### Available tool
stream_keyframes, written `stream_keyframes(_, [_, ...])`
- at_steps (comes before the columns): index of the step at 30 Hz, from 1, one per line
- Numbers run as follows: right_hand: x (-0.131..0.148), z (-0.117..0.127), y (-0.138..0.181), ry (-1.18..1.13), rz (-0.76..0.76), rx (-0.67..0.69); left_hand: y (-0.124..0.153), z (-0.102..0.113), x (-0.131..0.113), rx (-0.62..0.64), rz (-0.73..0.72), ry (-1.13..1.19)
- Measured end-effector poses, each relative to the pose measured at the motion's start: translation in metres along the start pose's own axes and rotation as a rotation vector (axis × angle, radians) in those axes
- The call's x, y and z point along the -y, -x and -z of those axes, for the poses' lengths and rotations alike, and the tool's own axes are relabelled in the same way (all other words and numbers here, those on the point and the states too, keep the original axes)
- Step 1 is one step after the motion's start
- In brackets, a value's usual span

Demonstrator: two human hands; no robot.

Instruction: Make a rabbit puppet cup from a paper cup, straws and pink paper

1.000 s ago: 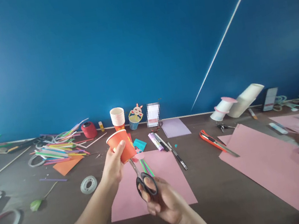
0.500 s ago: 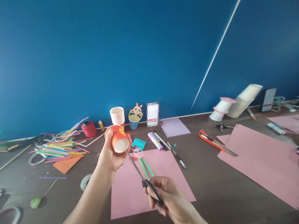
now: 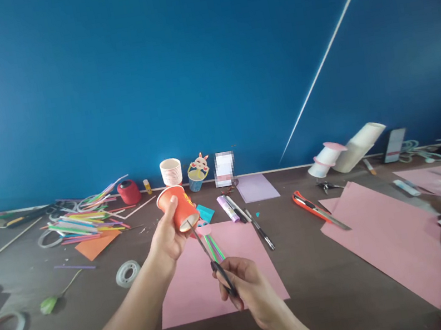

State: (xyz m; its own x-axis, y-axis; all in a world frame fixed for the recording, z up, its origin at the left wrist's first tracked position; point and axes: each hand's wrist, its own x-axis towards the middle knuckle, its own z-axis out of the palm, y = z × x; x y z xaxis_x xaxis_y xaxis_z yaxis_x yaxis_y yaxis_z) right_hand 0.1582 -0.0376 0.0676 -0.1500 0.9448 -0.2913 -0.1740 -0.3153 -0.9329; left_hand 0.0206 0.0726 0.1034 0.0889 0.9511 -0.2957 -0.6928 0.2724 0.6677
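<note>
Left hand: A worker's left hand (image 3: 167, 242) grips a red-orange paper cup with yellow print (image 3: 184, 207), thumb along its side.
Right hand: The right hand (image 3: 244, 285) grasps black-handled metal scissors (image 3: 206, 253), blades apparently together, pointing up at the cup.
Red cup: Held tilted near the far edge of a flat pink sheet of paper (image 3: 192, 299), its base turned toward the worker.
Scissor tip: It meets or nearly meets the base; whether it has pierced the paper cannot be told. The step in hand appears to be setting the point to the cup's bottom.
Next push: Likely calls for a steady cup, left fingers clear of the blades, and measured pressure.
Dark brown desk (image 3: 310, 296): A stack of white-rimmed paper cups (image 3: 171, 172) stands beyond.
</note>
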Motion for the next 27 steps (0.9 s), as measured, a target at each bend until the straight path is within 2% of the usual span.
stream_keyframes(2, [0.000,0.001,0.000,0.102,0.050,-0.035,0.000,-0.001,0.002,-0.028,-0.063,-0.055])
stream_keyframes(6, [0.001,0.007,0.002,0.332,0.187,-0.070,0.000,-0.002,0.002,-0.043,-0.084,-0.121])
stream_keyframes(9, [0.004,0.012,0.006,0.624,0.324,-0.155,0.000,-0.001,0.003,-0.067,-0.105,-0.151])
stream_keyframes(12, [0.009,0.014,0.010,0.891,0.429,-0.242,0.001,0.000,0.005,-0.063,-0.192,-0.217])
stream_keyframes(14, [0.012,0.015,0.012,0.951,0.447,-0.258,0.003,0.002,0.008,-0.043,-0.270,-0.276])
stream_keyframes(16, [0.012,0.015,0.012,0.895,0.423,-0.240,0.004,0.004,0.010,-0.026,-0.330,-0.300])
stream_keyframes(18, [0.009,0.016,0.010,0.718,0.336,-0.176,0.005,0.007,0.010,0.002,-0.318,-0.267])
stream_keyframes(23, [-0.001,0.026,0.006,0.183,-0.023,0.110,0.005,0.018,0.001,0.190,-0.063,-0.082])
stream_keyframes(27, [-0.007,0.035,0.008,-0.062,-0.049,0.146,0.006,0.026,-0.007,0.287,0.048,0.030])
